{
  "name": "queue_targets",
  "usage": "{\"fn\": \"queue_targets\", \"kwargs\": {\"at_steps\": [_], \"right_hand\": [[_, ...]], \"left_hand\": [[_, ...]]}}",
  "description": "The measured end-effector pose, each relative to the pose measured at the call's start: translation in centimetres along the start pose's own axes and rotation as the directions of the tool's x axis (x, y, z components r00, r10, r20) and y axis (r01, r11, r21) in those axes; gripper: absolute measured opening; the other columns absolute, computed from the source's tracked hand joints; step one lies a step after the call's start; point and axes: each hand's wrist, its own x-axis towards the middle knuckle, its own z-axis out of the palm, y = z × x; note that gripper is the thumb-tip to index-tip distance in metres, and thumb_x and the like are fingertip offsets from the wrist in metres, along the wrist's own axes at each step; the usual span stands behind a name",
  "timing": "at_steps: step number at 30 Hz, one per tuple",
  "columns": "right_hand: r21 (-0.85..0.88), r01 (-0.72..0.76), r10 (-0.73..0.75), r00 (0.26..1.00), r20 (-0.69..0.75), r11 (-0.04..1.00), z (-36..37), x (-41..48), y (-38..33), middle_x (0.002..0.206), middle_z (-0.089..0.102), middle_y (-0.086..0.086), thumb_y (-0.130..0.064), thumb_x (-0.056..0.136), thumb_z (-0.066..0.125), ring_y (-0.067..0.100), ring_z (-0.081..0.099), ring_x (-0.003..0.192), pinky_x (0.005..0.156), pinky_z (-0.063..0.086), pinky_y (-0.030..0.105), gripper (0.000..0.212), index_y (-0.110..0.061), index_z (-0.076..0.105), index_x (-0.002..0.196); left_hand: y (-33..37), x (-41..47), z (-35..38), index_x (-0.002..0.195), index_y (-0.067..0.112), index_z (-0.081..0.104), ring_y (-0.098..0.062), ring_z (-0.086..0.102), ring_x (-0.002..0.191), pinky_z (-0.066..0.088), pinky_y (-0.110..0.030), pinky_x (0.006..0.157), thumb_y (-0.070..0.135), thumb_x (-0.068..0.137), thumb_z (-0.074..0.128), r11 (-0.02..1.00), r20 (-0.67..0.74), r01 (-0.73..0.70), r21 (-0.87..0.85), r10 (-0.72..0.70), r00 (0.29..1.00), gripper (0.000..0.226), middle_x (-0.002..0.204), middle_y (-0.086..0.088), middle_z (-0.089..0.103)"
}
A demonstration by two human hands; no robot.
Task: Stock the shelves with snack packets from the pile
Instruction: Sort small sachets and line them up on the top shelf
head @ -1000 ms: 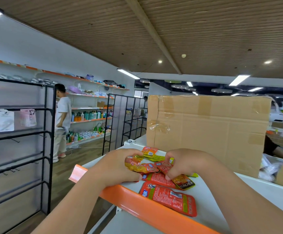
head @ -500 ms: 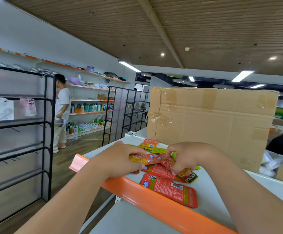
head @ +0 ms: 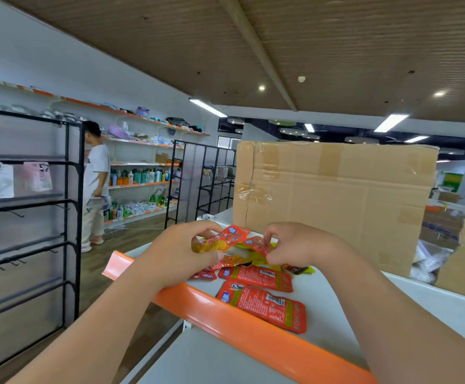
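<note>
Both forearms reach in over the orange shelf edge (head: 225, 320) toward the cardboard box (head: 336, 200), which stands upright at the back of the white shelf (head: 325, 309); the left forearm comes up from the lower left and crosses the orange edge, and the right forearm comes in from the lower right above the shelf surface.

The left hand (head: 181, 253) sits in front of the box's left corner, knuckles up and wrist slightly bent; its fingers are curled over and the thumb presses from below, gripping an orange packet (head: 223, 241) lifted off the shelf.

The right hand (head: 300, 245) hovers in front of the box's lower left part, back of the hand toward the camera; its fingers are bent down and, with the thumb, pinch the edge of a red packet (head: 259, 245) beside the one in the left hand; the two held packets nearly touch.

The pile of snack packets (head: 242, 260) lies on the shelf just in front of the box, under and between the hands; two flat red packets lie apart from it on the side away from the box, one (head: 256, 277) just below the pile, the other (head: 264, 306) close to the orange edge.

Left of the box, across the aisle, stand a black rack (head: 67, 217) and a person (head: 97, 184) facing wall shelves (head: 142, 184).
</note>
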Motion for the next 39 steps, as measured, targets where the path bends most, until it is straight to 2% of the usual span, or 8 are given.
{"fn": "queue_targets", "kwargs": {"at_steps": [8, 12, 15, 22, 26, 32, 36, 39], "right_hand": [[0.136, 0.048, -0.023, 0.983, -0.18, 0.99, -1.9, -1.1, -0.9, 0.083, 0.059, -0.004, -0.026, 0.079, 0.069, 0.012, 0.052, 0.066, 0.054, 0.035, 0.026, 0.034, -0.023, 0.057, 0.11], [0.25, 0.054, 0.009, 0.969, -0.246, 0.967, -4.1, -4.3, 0.2, 0.081, 0.061, -0.001, -0.043, 0.061, 0.068, 0.017, 0.053, 0.068, 0.057, 0.037, 0.027, 0.054, -0.019, 0.058, 0.107], [0.247, 0.036, 0.045, 0.949, -0.312, 0.968, -5.9, -7.2, 3.4, 0.079, 0.06, -0.002, -0.027, 0.079, 0.069, 0.018, 0.054, 0.07, 0.058, 0.037, 0.027, 0.034, -0.019, 0.057, 0.109], [0.286, -0.087, 0.207, 0.883, -0.422, 0.954, -9.4, -19.2, 15.4, 0.085, 0.061, 0.001, -0.026, 0.087, 0.066, 0.018, 0.055, 0.067, 0.058, 0.042, 0.026, 0.025, -0.021, 0.056, 0.11], [0.283, -0.202, 0.317, 0.833, -0.454, 0.938, -10.9, -28.1, 22.7, 0.09, 0.061, 0.001, -0.028, 0.087, 0.068, 0.016, 0.057, 0.069, 0.06, 0.047, 0.028, 0.028, -0.025, 0.056, 0.112], [0.255, -0.366, 0.446, 0.722, -0.53, 0.895, -12.1, -41.2, 31.3, 0.096, 0.062, -0.002, -0.033, 0.084, 0.065, 0.015, 0.062, 0.068, 0.059, 0.052, 0.031, 0.026, -0.032, 0.055, 0.108], [0.314, -0.453, 0.549, 0.64, -0.538, 0.835, -12.7, -50.6, 36.7, 0.095, 0.065, 0.002, -0.029, 0.083, 0.065, 0.016, 0.053, 0.055, 0.052, 0.043, 0.028, 0.026, -0.033, 0.053, 0.106], [0.346, -0.504, 0.606, 0.57, -0.555, 0.791, -13.0, -57.4, 39.8, 0.096, 0.066, 0.002, -0.026, 0.081, 0.064, 0.017, 0.054, 0.056, 0.053, 0.045, 0.03, 0.028, -0.032, 0.054, 0.107]], "left_hand": [[3.1, 0.2, -0.4, 0.12, 0.053, 0.055, 0.006, 0.056, 0.099, 0.042, -0.014, 0.073, 0.044, 0.087, 0.074, 1.0, -0.118, 0.005, -0.01, -0.006, 0.993, 0.039, 0.113, 0.029, 0.058], [6.4, 0.9, 0.8, 0.124, 0.05, 0.058, 0.004, 0.058, 0.1, 0.044, -0.019, 0.074, 0.045, 0.088, 0.072, 0.999, -0.136, -0.039, 0.001, 0.039, 0.99, 0.039, 0.114, 0.025, 0.062], [9.9, 1.7, 3.4, 0.12, 0.051, 0.061, 0.006, 0.061, 0.095, 0.047, -0.02, 0.078, 0.044, 0.086, 0.074, 0.992, -0.148, -0.099, -0.074, 0.088, 0.985, 0.037, 0.114, 0.022, 0.064], [22.9, 1.4, 11.8, 0.114, 0.048, 0.061, 0.014, 0.058, 0.086, 0.048, -0.022, 0.077, 0.033, 0.087, 0.077, 0.954, -0.084, -0.215, -0.21, 0.202, 0.976, 0.035, 0.109, 0.026, 0.067], [32.5, 0.3, 17.4, 0.116, 0.041, 0.064, 0.018, 0.057, 0.083, 0.041, -0.006, 0.062, 0.03, 0.087, 0.077, 0.908, -0.028, -0.313, -0.279, 0.318, 0.948, 0.034, 0.107, 0.024, 0.067], [46.2, -2.7, 24.9, 0.118, 0.047, 0.061, 0.003, 0.062, 0.087, 0.056, -0.029, 0.071, 0.044, 0.086, 0.075, 0.857, 0.054, -0.42, -0.299, 0.455, 0.889, 0.035, 0.107, 0.026, 0.064], [54.7, -5.5, 29.7, 0.119, 0.049, 0.059, -0.001, 0.062, 0.09, 0.056, -0.03, 0.054, 0.044, 0.087, 0.074, 0.803, 0.122, -0.476, -0.358, 0.546, 0.829, 0.035, 0.11, 0.025, 0.062], [59.9, -7.8, 33.0, 0.123, 0.051, 0.056, -0.01, 0.063, 0.1, 0.059, -0.036, 0.075, 0.048, 0.087, 0.073, 0.769, 0.172, -0.52, -0.371, 0.607, 0.776, 0.04, 0.119, 0.021, 0.062]]}}
